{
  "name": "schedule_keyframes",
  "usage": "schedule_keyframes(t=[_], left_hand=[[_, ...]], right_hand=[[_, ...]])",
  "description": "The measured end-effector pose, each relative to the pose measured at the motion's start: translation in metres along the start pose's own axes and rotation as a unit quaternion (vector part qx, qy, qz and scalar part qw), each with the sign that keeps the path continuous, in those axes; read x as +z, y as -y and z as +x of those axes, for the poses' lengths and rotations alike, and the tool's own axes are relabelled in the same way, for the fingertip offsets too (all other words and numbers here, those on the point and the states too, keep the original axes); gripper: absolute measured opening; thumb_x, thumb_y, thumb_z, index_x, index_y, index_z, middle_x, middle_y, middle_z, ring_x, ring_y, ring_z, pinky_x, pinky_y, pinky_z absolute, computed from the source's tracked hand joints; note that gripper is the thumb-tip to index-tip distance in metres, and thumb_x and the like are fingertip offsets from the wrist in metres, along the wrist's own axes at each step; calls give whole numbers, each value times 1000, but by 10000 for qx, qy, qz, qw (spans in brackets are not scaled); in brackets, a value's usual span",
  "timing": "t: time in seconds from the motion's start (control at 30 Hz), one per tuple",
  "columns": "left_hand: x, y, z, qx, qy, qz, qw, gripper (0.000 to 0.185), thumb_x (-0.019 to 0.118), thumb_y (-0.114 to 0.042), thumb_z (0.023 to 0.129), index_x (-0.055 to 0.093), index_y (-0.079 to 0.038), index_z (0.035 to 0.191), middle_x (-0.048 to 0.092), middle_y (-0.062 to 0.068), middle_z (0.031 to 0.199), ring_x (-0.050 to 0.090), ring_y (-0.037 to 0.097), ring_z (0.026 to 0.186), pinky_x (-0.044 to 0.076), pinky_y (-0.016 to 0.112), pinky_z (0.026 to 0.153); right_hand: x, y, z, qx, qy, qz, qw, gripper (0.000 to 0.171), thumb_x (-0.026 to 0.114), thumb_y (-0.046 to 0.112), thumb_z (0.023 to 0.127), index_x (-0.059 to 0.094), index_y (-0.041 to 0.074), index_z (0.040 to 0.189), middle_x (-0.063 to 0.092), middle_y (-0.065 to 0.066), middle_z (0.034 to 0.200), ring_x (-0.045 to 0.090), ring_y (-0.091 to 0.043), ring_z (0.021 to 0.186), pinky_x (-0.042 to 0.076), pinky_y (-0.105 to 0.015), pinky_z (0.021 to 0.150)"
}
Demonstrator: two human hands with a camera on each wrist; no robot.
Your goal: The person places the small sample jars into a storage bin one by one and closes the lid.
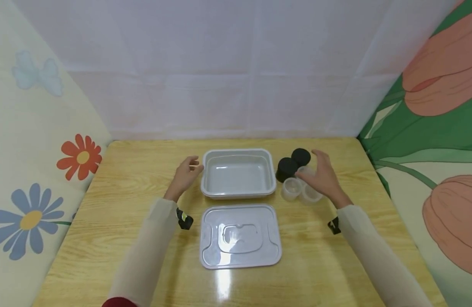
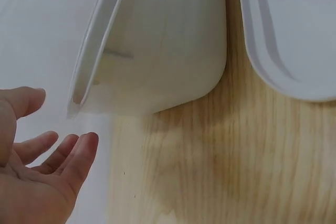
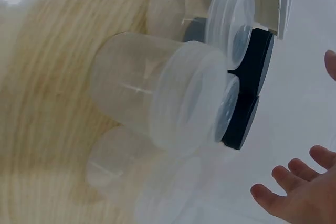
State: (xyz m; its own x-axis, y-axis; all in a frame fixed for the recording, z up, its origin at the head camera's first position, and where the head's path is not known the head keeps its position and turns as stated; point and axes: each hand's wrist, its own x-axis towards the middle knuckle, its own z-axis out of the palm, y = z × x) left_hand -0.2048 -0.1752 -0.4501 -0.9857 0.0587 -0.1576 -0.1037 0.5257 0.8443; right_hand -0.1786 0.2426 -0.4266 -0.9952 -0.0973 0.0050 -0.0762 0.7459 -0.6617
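Both hands are open, holding nothing: the right hand (image 1: 323, 177) hovers at centre right over the clear cups (image 1: 300, 189), which look light, thin and slippery, best pinched round the sides; the left hand (image 1: 185, 175) waits beside the tray (image 1: 238, 194).

Food container (image 1: 238, 174) mid-counter (image 1: 124, 204); lid (image 1: 240, 236) before it; lidded cups (image 1: 297, 179) right of container; left hand (image 1: 187, 174) left of container

Wooden table (image 1: 124, 221): tray (image 1: 238, 194), lid (image 1: 240, 236), clear cups (image 1: 291, 189), black cups (image 1: 286, 168).

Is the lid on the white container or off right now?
Off. The lid lies flat on the table, just in front of the open, empty white container.
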Motion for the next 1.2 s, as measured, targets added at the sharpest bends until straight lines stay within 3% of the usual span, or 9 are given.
schedule_keyframes(t=[0.47, 0.73, 1.03, 1.2], left_hand=[[11, 6, -4, -207, -91, -348, 9991, 42, 51, -10, 96, 45, 8, 134, 53, 28, 121, 56, 38, 111, 53, 39, 90], [12, 1, -4, -396, -105, -565, 9976, 41, 51, -7, 96, 47, 8, 133, 54, 24, 117, 58, 29, 100, 54, 31, 84], [13, -1, -3, -621, -178, -914, 9937, 40, 52, -4, 94, 48, 8, 132, 54, 20, 113, 55, 19, 92, 54, 26, 82], [14, 2, -1, -759, -148, -1151, 9903, 40, 53, -4, 95, 48, 7, 133, 54, 18, 114, 56, 18, 92, 54, 24, 82]], right_hand=[[-1, -34, -29, 118, 10, 120, 9999, 91, 70, 37, 85, 17, -1, 148, 18, -30, 150, 27, -50, 132, 30, -66, 102], [0, -50, -35, 312, -56, 141, 9994, 89, 68, 35, 87, 16, -2, 149, 16, -31, 150, 26, -51, 132, 30, -66, 101], [-8, -64, -36, -48, -403, 63, 9992, 75, 67, 14, 85, 25, -8, 143, 22, -35, 145, 23, -52, 133, 25, -66, 104], [-10, -74, -37, -132, -356, 116, 9992, 71, 62, 0, 82, 26, -11, 141, 21, -37, 144, 22, -54, 131, 26, -68, 101]])
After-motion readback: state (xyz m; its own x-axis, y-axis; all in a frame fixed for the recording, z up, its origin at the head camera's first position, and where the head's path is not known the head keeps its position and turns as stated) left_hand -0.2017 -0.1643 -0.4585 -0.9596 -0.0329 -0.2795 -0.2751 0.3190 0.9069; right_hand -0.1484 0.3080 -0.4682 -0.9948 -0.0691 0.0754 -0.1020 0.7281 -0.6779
